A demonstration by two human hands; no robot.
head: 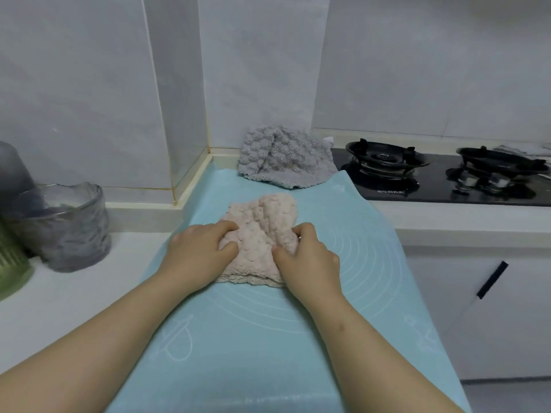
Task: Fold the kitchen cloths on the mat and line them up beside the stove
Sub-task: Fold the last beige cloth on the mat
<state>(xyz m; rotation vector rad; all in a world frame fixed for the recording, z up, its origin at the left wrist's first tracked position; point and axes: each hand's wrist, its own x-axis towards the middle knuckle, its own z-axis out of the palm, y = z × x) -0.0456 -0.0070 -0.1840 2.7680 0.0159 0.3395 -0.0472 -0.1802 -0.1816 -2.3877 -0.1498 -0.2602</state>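
We grip the pink cloth (262,225) mid-mat (268,338). Our left hand (199,253) curls fingers and thumb into its left side, and our right hand (310,260) pinches a raised fold. The grey cloth (283,159) lies at the mat's far end, just beside the stove (432,180).

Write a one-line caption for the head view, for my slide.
Left hand and right hand grip a pink cloth on the blue mat; a grey cloth lies beside the stove.
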